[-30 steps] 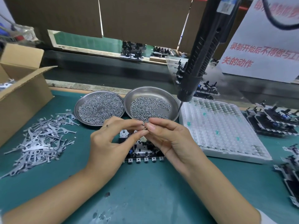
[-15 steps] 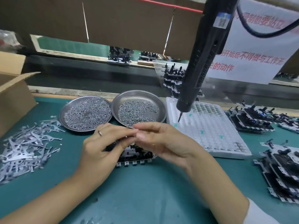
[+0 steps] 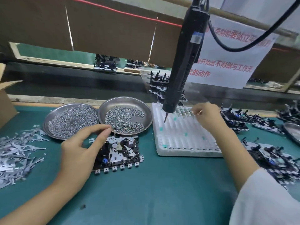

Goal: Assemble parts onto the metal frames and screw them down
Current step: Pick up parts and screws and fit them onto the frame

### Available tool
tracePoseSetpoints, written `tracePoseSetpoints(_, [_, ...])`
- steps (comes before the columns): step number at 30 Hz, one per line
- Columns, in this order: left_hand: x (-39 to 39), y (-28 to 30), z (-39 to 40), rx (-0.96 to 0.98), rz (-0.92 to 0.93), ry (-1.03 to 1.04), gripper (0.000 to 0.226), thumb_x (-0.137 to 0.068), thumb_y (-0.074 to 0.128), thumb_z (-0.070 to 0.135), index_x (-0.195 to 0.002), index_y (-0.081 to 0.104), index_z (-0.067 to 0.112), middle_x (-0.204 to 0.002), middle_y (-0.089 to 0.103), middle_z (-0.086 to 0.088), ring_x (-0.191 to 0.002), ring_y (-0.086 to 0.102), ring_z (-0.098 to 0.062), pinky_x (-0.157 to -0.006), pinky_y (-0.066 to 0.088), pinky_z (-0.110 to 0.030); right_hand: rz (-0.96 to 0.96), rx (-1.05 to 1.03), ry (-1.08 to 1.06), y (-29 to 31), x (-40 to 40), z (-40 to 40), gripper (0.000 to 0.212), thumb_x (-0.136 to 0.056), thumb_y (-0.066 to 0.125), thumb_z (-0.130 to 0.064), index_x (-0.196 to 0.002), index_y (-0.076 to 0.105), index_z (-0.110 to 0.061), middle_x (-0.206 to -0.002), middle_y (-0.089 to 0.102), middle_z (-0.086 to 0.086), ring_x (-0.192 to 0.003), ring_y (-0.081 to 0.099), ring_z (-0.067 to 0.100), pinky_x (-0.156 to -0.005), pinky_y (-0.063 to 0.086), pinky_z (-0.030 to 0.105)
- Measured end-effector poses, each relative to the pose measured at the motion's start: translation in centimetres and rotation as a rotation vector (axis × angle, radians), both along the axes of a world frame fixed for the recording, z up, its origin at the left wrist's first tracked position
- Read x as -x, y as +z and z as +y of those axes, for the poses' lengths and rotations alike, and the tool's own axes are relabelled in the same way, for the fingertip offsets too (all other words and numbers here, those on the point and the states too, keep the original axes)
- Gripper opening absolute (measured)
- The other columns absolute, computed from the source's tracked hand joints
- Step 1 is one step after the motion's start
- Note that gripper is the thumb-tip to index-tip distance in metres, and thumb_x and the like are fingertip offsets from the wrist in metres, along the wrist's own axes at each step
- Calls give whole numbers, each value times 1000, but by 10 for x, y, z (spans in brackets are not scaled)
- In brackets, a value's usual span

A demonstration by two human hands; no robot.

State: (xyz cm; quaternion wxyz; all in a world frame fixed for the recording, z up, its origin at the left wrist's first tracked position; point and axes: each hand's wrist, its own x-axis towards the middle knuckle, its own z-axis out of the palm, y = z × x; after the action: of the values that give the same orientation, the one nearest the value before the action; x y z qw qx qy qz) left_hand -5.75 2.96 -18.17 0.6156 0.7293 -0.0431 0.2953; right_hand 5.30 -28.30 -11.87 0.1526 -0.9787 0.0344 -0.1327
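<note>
A metal frame (image 3: pixel 121 152) with black parts fitted lies on the green mat in front of two steel dishes. My left hand (image 3: pixel 82 145) hovers over the frame's left half, thumb and forefinger pinching a tiny metal piece too small to identify. My right hand (image 3: pixel 207 116) reaches over the far rows of a white foam tray (image 3: pixel 183 142), fingers curled down toward the small parts there; whether they hold one is blurred. The right dish (image 3: pixel 146 116) holds screws, the left dish (image 3: pixel 47 125) similar small hardware. A hanging black electric screwdriver (image 3: pixel 183 70) points its bit at the tray.
A heap of flat metal levers (image 3: pixel 17 153) lies at the left, beside a cardboard box (image 3: pixel 5 103). Several assembled frames (image 3: pixel 276 161) are piled at the right, with more frames (image 3: pixel 235 116) behind my right hand. Another steel dish (image 3: pixel 292 132) sits at the right edge.
My hands, which met fingertip to fingertip over the frame, have parted. The right hand has moved right and away to the foam tray; the left stays over the frame, still pinching.
</note>
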Motion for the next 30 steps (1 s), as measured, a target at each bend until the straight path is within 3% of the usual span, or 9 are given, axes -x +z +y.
tracePoseSetpoints(3, [0,0,2,-12,-7,-4,10,-75,65,34,-80,70,41,-86,69,22,-79,62,7,-78,45,-8,73,100,69,-3,-10,3,36,-83,46,12,-104,71,-4,-104,70,14,-89,64,30,-79,53,35])
tracePoseSetpoints(7, [-1,0,4,9,10,-16,16,-74,65,37,-85,69,49,-89,70,20,-84,64,0,-83,48,-17,159,198,93,0,-20,6,43,-82,48,8,-112,67,-14,-106,67,8,-91,62,26,-80,54,41])
tracePoseSetpoints(13, [-1,-3,5,27,39,-33,14,-73,68,38,-85,71,43,-90,71,15,-88,65,-4,-86,53,-45,162,308,56,-3,-30,2,52,-80,45,15,-119,64,-13,-108,67,14,-91,64,31,-74,55,39])
tracePoseSetpoints(17, [-2,-4,4,52,56,-47,14,-73,69,35,-85,72,41,-88,72,16,-85,65,0,-81,53,-35,133,369,64,-9,-34,-1,56,-79,43,17,-119,64,-15,-109,67,13,-89,64,30,-61,44,30])
tracePoseSetpoints(21, [-2,-4,3,50,53,-54,15,-71,69,37,-85,73,41,-88,72,16,-85,65,1,-82,51,-22,65,401,90,-12,-32,-6,45,-79,46,13,-110,66,-14,-102,67,10,-89,62,32,-70,50,35])
tracePoseSetpoints(24, [-1,-4,4,54,55,-62,15,-71,70,36,-85,73,42,-88,72,16,-85,65,0,-80,49,-14,8,387,82,-9,-28,-6,27,-81,50,10,-90,70,-5,-97,66,12,-87,61,33,-81,51,44])
tracePoseSetpoints(28, [0,-4,4,52,51,-68,15,-72,70,33,-85,73,41,-88,72,16,-84,65,1,-77,46,-7,-5,250,52,6,-11,2,20,-78,51,10,-81,70,4,-90,68,16,-83,62,32,-73,54,44])
tracePoseSetpoints(30, [0,-4,3,58,50,-76,16,-72,70,32,-86,73,39,-87,72,15,-84,65,0,-76,46,-7,158,124,119,15,9,14,17,-80,57,6,-77,70,-3,-81,70,7,-69,65,18,-59,54,30])
